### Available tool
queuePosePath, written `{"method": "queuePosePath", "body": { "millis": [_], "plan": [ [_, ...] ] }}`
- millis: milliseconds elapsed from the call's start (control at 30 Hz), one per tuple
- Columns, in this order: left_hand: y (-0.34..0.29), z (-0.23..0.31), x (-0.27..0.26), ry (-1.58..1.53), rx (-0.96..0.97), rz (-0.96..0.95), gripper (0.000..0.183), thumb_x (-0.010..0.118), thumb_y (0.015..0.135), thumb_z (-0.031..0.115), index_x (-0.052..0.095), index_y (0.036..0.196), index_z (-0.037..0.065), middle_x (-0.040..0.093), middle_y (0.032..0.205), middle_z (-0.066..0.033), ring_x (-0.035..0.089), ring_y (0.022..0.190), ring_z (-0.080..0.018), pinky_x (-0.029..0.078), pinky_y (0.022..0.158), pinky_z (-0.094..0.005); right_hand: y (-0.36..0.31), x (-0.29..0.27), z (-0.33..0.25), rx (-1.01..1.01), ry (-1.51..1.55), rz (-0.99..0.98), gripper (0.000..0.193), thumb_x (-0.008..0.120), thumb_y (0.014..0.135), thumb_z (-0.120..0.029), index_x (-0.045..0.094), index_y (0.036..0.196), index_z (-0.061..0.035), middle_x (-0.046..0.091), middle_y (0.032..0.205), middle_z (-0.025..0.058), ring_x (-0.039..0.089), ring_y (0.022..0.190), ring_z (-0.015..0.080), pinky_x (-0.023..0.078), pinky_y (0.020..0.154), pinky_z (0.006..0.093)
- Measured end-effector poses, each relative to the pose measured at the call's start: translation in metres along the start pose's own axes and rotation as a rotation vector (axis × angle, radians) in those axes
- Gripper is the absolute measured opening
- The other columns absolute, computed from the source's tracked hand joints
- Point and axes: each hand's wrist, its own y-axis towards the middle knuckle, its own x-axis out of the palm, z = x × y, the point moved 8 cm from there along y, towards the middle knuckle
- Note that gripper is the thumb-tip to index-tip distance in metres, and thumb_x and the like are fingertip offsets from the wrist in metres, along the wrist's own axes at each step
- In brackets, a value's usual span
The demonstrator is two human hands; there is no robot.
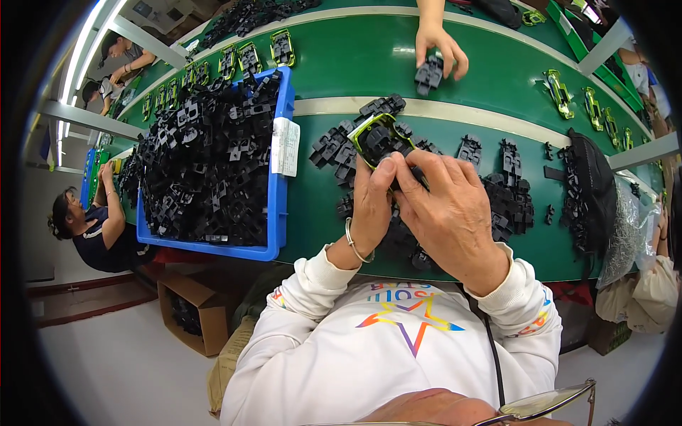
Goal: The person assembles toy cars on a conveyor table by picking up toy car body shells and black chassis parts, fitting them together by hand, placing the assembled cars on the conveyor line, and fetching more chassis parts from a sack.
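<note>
Both my hands hold a lime-green plastic frame with a black insert (381, 140), possibly a toy-car body, just above the bench. My left hand (371, 202) wears a bangle and grips its near edge with thumb and fingers. My right hand (451, 206) presses thumb and fingertips on the part's near right side; whether a smaller piece is under them is hidden. Loose black plastic parts (330, 145) lie around and beneath my hands. More black parts (508, 195) are heaped to the right of my right hand.
A blue bin (284, 213) heaped with black parts stands at left. Across the bench (334, 67), another person's hand (439, 51) holds a black part (429, 74). Green-framed parts (282, 48) line the far strip. At right lie a black bag (593, 184) and a clear plastic bag (625, 227).
</note>
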Motion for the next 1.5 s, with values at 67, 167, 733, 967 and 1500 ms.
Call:
{"method": "queuePosePath", "body": {
  "millis": [67,167,733,967,1500],
  "plan": [
    [0.002,0.001,0.005,-0.004,-0.012,0.025,0.037,0.044,0.096,0.030,0.049,0.122,0.004,0.060,0.106,-0.0071,0.059,0.096,-0.0152,0.048,0.086,-0.0290,0.001,-0.001,0.002,-0.008,-0.024,-0.007,0.043,0.075,0.072,-0.008,0.063,0.113,-0.0046,0.058,0.106,0.0064,0.059,0.096,0.0230,0.045,0.083,0.0355],
    [0.002,-0.005,0.002,-0.034,-0.050,0.062,0.036,0.045,0.095,0.030,0.050,0.119,0.004,0.060,0.104,-0.0071,0.058,0.095,-0.0153,0.048,0.085,-0.0295,0.001,0.002,0.003,-0.031,-0.024,-0.044,0.044,0.075,0.072,-0.010,0.063,0.114,-0.0047,0.058,0.106,0.0059,0.059,0.096,0.0226,0.044,0.086,0.0358],
    [0.004,-0.010,0.025,-0.144,-0.252,-0.184,0.049,0.050,0.099,0.033,0.035,0.135,0.003,0.058,0.112,-0.0107,0.062,0.099,-0.0179,0.058,0.083,-0.0353,0.008,0.007,0.087,0.384,0.708,0.183,0.025,0.068,0.087,-0.017,0.067,0.109,-0.0040,0.065,0.095,0.0062,0.061,0.078,0.0154,0.047,0.064,0.0276],
    [0.004,-0.010,0.022,0.027,-0.261,-0.293,0.056,0.051,0.097,0.036,0.033,0.139,0.003,0.057,0.117,-0.0156,0.066,0.098,-0.0245,0.059,0.079,-0.0373,-0.005,0.083,0.102,0.842,1.299,-0.370,0.024,0.068,0.091,-0.025,0.069,0.103,-0.0038,0.065,0.085,-0.0029,0.054,0.074,0.0043,0.044,0.071,0.0231],
    [0.020,0.007,-0.004,0.187,0.027,-0.177,0.034,0.054,0.099,0.016,0.043,0.128,0.001,0.061,0.117,-0.0093,0.060,0.101,-0.0137,0.049,0.091,-0.0278,-0.027,0.092,0.073,0.797,1.409,-0.281,0.041,0.063,0.096,-0.032,0.064,0.115,0.0050,0.064,0.094,0.0003,0.054,0.084,0.0052,0.046,0.074,0.0221]
  ]
}}
